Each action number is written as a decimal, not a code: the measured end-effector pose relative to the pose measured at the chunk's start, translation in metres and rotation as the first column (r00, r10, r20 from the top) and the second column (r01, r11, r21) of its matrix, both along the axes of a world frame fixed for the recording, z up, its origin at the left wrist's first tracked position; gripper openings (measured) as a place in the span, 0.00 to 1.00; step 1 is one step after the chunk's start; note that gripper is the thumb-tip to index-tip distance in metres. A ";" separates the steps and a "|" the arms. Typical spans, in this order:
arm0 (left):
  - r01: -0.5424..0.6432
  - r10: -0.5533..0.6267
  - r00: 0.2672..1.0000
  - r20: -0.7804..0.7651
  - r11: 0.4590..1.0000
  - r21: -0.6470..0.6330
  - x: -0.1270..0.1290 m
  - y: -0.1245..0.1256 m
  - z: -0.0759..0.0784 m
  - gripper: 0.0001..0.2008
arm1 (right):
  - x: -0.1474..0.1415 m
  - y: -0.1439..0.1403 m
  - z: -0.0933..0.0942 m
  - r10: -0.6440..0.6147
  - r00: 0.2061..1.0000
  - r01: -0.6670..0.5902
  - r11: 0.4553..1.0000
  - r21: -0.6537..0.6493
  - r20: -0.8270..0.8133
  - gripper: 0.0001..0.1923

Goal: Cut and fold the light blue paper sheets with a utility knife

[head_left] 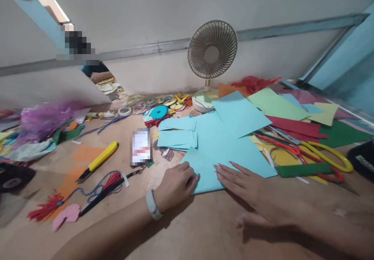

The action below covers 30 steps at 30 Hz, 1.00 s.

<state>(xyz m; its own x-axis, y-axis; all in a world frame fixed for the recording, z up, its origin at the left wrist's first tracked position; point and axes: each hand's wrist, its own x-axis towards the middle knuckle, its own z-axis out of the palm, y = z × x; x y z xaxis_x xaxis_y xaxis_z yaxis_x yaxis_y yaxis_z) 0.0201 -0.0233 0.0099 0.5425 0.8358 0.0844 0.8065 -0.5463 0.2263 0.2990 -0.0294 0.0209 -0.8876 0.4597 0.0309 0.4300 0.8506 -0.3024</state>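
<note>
Nearest me, my left hand (177,184), fingers curled, pinches the near corner of a light blue paper sheet (230,155) on the table (189,229). My right hand (248,184) lies flat on the same sheet, fingers stretched out and slightly spread. Left of them I see a yellow utility knife (101,159); right, yellow-handled scissors (324,155). Farther back stands a small fan (212,50).

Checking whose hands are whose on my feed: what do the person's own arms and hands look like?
Both forearms are bare, no sleeves in view. The left hand has a pale wristband at the wrist. The right hand has long, pointed nails and no band or ring that shows.
</note>
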 end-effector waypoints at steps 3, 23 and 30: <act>-0.001 0.001 1.000 -0.004 1.000 0.006 0.000 0.000 -0.001 0.16 | -0.016 0.024 -0.006 0.008 0.999 -0.006 0.998 -0.070 0.032 0.46; 0.260 -0.260 0.965 0.044 0.966 0.018 0.031 -0.035 -0.009 0.43 | -0.014 0.038 -0.015 0.025 0.999 -0.025 1.000 -0.010 -0.027 0.37; 0.303 -0.302 0.952 0.039 0.953 -0.001 0.016 -0.046 -0.022 0.51 | -0.012 0.037 -0.022 0.023 0.999 -0.021 0.998 0.052 -0.039 0.39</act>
<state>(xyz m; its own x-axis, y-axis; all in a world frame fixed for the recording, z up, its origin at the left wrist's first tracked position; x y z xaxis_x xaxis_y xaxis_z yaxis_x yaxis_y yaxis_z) 0.0361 -0.0689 -0.0120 0.7664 0.6337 0.1050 0.5944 -0.7616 0.2582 0.2866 0.0081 -0.0007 -0.8951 0.4369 0.0891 0.3997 0.8747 -0.2740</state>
